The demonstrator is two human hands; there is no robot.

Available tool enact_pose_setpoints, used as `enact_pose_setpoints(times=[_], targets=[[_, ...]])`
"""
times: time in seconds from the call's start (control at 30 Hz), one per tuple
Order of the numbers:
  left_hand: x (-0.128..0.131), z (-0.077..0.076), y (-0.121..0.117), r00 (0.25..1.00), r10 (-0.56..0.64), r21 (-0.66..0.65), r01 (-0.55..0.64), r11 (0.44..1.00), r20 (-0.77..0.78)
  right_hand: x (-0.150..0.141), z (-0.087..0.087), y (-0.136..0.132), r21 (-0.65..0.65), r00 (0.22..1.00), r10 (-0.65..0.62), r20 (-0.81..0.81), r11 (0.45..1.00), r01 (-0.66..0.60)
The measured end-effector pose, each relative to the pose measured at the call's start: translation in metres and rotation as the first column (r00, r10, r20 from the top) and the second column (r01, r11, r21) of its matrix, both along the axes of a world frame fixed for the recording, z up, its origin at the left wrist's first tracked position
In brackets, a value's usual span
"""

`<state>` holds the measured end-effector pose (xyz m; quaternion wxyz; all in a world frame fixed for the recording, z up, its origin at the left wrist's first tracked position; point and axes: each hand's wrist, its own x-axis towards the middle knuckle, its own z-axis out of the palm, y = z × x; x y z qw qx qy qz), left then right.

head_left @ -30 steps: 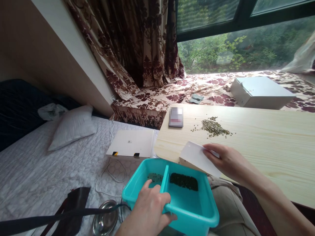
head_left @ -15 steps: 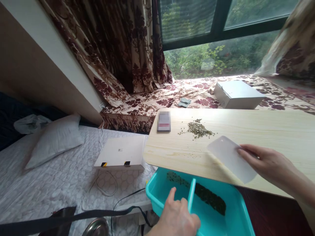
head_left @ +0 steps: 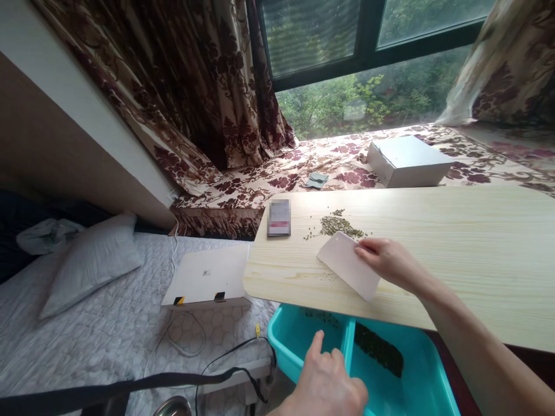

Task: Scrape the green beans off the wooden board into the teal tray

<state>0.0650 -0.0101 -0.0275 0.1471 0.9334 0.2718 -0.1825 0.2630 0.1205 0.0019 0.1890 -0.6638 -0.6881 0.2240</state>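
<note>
right hand (head_left: 384,261) pinching a white scraper (head_left: 350,269) | seed pile (head_left: 335,226) just far-left of that hand, stretched far-left to near-right | left hand (head_left: 326,378) farther off, looks clamped on teal tub (head_left: 284,351) tbh

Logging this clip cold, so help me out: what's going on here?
A person's right hand holds a flat white sheet over the wooden table, by the near edge of a loose pile of small greenish grains. The left hand is at the near side of a teal bin, by its divider. A dark mass lies in the bin's right compartment, scattered bits in the left.
</note>
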Motion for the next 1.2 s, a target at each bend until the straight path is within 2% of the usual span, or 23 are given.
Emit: enact_pose_setpoints(times=[0.13,0.3,0.43,0.5,0.6,0.67,0.73,0.8,0.9,1.03,1.2], targets=[[-0.001,0.002,0.003,1.000,0.008,-0.036,-0.007,0.999,0.008,-0.020,0.003,-0.002,-0.018,0.993,0.114,-0.003,0.993,-0.114],[-0.005,0.008,0.005,0.998,0.045,-0.064,-0.042,0.997,0.047,-0.045,0.014,-0.031,-0.016,0.962,0.272,0.015,0.962,-0.272],[-0.014,0.003,0.004,0.995,0.086,-0.085,-0.082,0.993,0.046,-0.042,0.025,-0.054,0.090,0.907,0.421,0.028,0.902,-0.422],[-0.023,-0.007,0.001,0.993,0.110,-0.072,-0.107,0.992,0.041,-0.024,0.029,-0.055,0.182,0.933,0.356,0.047,0.916,-0.358],[-0.041,-0.026,-0.004,0.985,0.153,0.022,-0.155,0.988,0.080,0.013,0.029,-0.039,0.335,0.990,0.081,0.114,0.935,-0.115],[-0.054,-0.038,-0.008,0.976,0.198,0.081,-0.206,0.975,0.092,0.034,0.026,-0.020,0.383,0.977,-0.074,0.202,0.924,-0.009],[-0.065,-0.046,-0.012,0.963,0.233,0.101,-0.247,0.964,0.134,0.046,0.020,0.000,0.386,0.938,-0.171,0.302,0.921,0.043],[-0.073,-0.050,-0.015,0.935,0.287,0.164,-0.322,0.932,0.207,0.051,0.013,0.016,0.395,0.923,-0.207,0.324,0.916,0.067],[-0.080,-0.046,-0.018,0.920,0.287,0.174,-0.339,0.925,0.265,0.051,0.004,0.027,0.397,0.917,-0.206,0.342,0.916,0.057],[-0.081,-0.039,-0.017,0.924,0.290,0.146,-0.332,0.932,0.251,0.047,-0.003,0.018,0.404,0.915,-0.179,0.361,0.914,0.019],[-0.070,-0.043,-0.011,0.929,0.312,0.101,-0.336,0.936,0.198,0.042,-0.004,0.000,0.413,0.916,-0.134,0.379,0.910,-0.038]])
